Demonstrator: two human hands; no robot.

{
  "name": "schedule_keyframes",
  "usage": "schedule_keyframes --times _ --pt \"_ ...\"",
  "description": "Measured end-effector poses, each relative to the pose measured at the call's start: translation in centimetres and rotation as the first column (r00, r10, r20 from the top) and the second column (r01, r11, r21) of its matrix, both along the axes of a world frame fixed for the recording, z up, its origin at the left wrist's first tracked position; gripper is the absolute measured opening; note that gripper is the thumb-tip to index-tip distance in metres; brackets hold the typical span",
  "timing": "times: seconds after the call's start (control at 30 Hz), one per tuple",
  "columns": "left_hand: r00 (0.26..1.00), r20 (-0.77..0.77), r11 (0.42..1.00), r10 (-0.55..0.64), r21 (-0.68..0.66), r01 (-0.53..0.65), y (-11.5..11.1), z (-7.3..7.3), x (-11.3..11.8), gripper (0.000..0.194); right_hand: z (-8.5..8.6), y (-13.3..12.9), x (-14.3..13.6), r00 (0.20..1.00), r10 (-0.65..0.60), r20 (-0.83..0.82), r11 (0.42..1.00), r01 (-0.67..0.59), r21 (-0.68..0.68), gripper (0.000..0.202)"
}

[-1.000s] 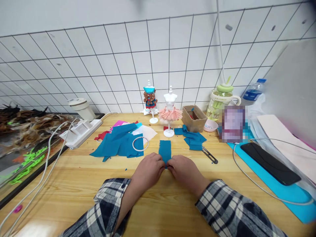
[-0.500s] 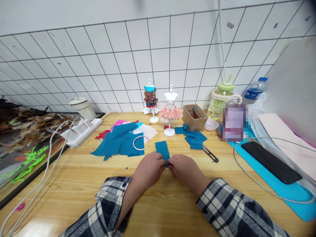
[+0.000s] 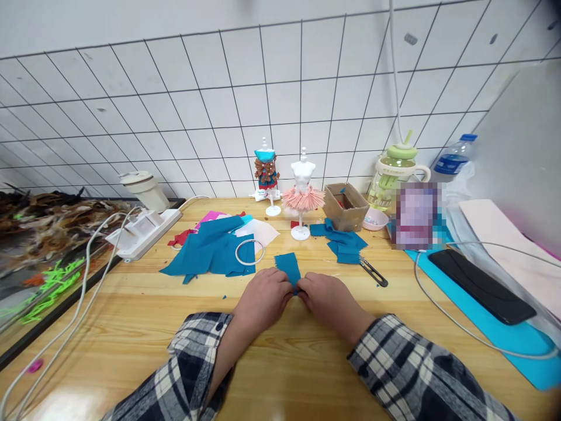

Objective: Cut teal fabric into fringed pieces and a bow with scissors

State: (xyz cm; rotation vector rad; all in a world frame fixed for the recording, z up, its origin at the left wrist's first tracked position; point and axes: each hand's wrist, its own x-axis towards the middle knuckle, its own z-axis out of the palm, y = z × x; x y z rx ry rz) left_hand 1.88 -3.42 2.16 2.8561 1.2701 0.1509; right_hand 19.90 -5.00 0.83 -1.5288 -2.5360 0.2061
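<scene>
Both hands meet at the near end of a small strip of teal fabric [image 3: 288, 266] with a jagged left edge. My left hand [image 3: 267, 297] pinches its lower left side, and my right hand [image 3: 326, 299] pinches the same end from the right. The fingertips almost touch each other and hide that end of the strip. Beyond the left hand lie larger teal fabric pieces [image 3: 205, 248] with a white ring [image 3: 250, 264] on them. More teal scraps [image 3: 347, 240] and a pair of small black thread snips [image 3: 374, 272] rest beyond the right hand.
Two mini dress forms, one in a pink pleated skirt [image 3: 303, 199] and one in a teal-brown outfit [image 3: 266, 173], stand behind. A cardboard box [image 3: 346, 207], pink bowl [image 3: 375, 220] and jug [image 3: 393, 175] are right of them. A power strip [image 3: 146, 237] lies left, a black phone [image 3: 482, 286] right.
The far end of the teal strip has dipped slightly toward me. Both hands keep their pinch in nearly the same place, and the camera view has shifted a little.
</scene>
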Motion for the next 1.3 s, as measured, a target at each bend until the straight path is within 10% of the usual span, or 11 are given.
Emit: schedule_keyframes --times 1.3 --pt "0.999 -0.012 0.998 0.038 -0.046 -0.038 -0.17 0.35 0.22 0.019 0.61 -0.18 -0.07 0.997 0.033 0.071 0.999 -0.033 -0.008 0.024"
